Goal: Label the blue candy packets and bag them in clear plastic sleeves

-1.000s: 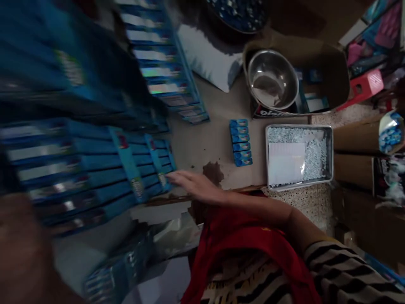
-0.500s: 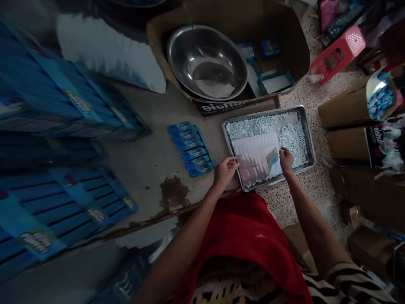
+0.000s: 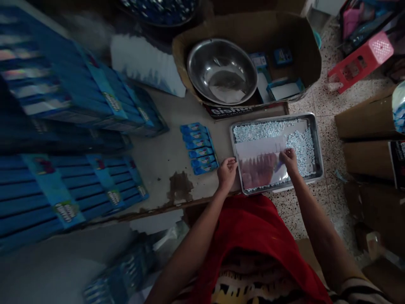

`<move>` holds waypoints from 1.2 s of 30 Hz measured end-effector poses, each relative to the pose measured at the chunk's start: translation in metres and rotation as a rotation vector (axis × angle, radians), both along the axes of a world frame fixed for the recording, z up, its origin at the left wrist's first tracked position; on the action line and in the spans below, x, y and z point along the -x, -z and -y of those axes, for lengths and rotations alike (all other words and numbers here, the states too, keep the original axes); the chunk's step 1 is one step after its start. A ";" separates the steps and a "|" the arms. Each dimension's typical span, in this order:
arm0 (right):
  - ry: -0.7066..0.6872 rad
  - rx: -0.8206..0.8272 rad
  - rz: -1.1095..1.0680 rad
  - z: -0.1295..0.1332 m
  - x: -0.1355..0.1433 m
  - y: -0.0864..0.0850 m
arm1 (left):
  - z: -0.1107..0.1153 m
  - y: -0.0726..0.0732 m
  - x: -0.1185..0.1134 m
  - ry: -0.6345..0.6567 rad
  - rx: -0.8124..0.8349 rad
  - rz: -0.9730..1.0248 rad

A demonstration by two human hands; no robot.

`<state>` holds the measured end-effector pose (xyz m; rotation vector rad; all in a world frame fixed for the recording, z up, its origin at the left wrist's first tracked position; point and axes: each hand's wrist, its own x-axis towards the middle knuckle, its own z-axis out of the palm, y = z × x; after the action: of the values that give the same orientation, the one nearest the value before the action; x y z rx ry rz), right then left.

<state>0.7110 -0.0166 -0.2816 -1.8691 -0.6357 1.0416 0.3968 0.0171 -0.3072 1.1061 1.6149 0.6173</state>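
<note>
A shiny, pale ridged sheet (image 3: 257, 169) lies over small white-blue pellets (image 3: 259, 131) in a shallow metal tray (image 3: 319, 158). My right hand (image 3: 289, 160) pinches the sheet's right edge, its fingers closed over the pellets. At the tray's left rim, my left hand (image 3: 227, 173) has its fingers curled together by the sheet's left edge; the exact contact is too dim to make out. To the left of that hand, a row of small blue packets (image 3: 200, 148) rests on the worktop.
Stacked blue boxes (image 3: 104, 101) fill the left side. Behind the tray, a steel bowl (image 3: 223, 69) sits in an open cardboard box (image 3: 303, 46). A pink stool (image 3: 360, 61) and cardboard cartons (image 3: 363, 116) stand on the speckled floor at right.
The view has shifted, so the scene sits further right and slightly lower. Reflections on the ridged sheet differ, and my right hand overlaps its right edge more.
</note>
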 end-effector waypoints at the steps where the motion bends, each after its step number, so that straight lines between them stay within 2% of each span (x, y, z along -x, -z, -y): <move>1: 0.002 -0.021 -0.031 -0.002 -0.001 -0.007 | -0.003 0.000 -0.003 -0.027 -0.021 0.007; 5: 0.028 -0.102 -0.129 -0.013 -0.016 -0.042 | -0.025 -0.001 -0.024 -0.128 -0.073 0.183; 8: 0.068 -0.159 -0.181 -0.019 -0.031 -0.069 | -0.039 -0.005 -0.050 -0.148 0.030 0.440; 11: 0.099 -0.221 -0.141 -0.020 -0.045 -0.089 | -0.040 -0.015 -0.080 -0.121 0.123 0.595; 13: 0.101 -0.236 -0.131 -0.019 -0.053 -0.099 | -0.038 -0.024 -0.093 -0.127 0.126 0.636; 16: 0.073 -0.236 -0.110 -0.014 -0.061 -0.109 | -0.039 -0.039 -0.095 -0.118 0.091 0.631; 18: 0.028 -0.244 -0.061 -0.011 -0.063 -0.115 | -0.046 -0.051 -0.087 -0.016 0.088 0.641; 21: -0.127 -0.172 -0.015 -0.010 -0.063 -0.121 | -0.058 -0.069 -0.072 0.181 0.091 0.619; 24: -0.257 -0.044 -0.047 -0.011 -0.060 -0.118 | -0.063 -0.079 -0.062 0.250 0.103 0.466; 27: -0.314 -0.012 -0.080 -0.011 -0.053 -0.109 | -0.058 -0.080 -0.057 0.177 0.203 0.449; 29: -0.342 -0.023 -0.022 -0.009 -0.047 -0.102 | -0.053 -0.079 -0.053 0.105 0.234 0.456; 32: -0.375 -0.085 0.196 -0.003 -0.037 -0.096 | -0.050 -0.080 -0.050 0.040 0.158 0.385; 36: -0.445 -0.119 0.400 -0.001 -0.034 -0.096 | -0.051 -0.088 -0.051 0.050 -0.023 0.268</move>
<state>0.7450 -0.0159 -0.1854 -1.8878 -1.3658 0.8746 0.4473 0.0680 -0.2193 1.0293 1.3497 0.7203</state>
